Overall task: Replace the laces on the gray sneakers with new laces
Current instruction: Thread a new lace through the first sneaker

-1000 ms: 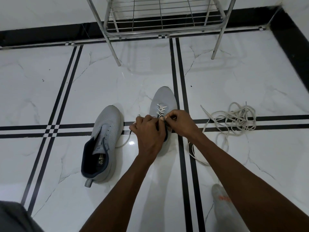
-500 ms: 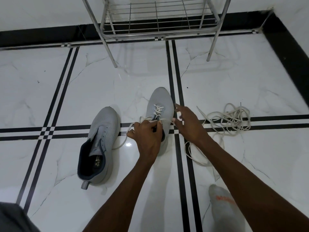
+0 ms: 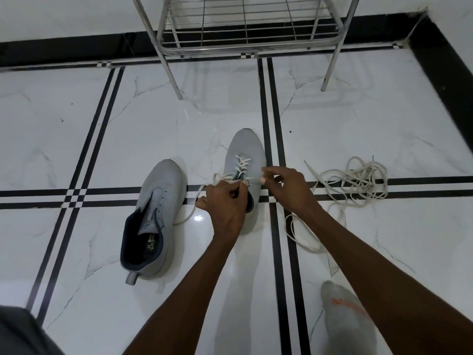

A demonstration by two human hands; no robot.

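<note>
Mid-lacing on the right-hand gray sneaker [image 3: 244,160]: it sat toe-away on the tile floor [image 3: 128,139], white lace [image 3: 241,162] crossed through the front few eyelet rows only, upper rows not yet done. My left hand [image 3: 225,201] was over the tongue area, fingers curled and pinching one lace end near the eyelets; the slack from that side looped off to the left on the floor. My right hand [image 3: 289,190] was just beside the shoe's right edge, thumb and forefinger pinching the other lace end, the short run between my hands looking taut. The second sneaker [image 3: 153,213] lay just left, bare eyelets, no lace in it. The tangled pile of loose laces [image 3: 358,183] was well apart on the right; couldn't tell old from new in it. My socked foot [image 3: 345,319] was at the lower right, steel rack [image 3: 245,29] against the wall. Risks as I judged them: uneven pull would leave one end too short at the top; a skipped eyelet or twisted flat lace would force a redo; nothing pinned the shoe, so a hard tug could drag it on the glossy tile; the floor loop could snag the other sneaker.
</note>
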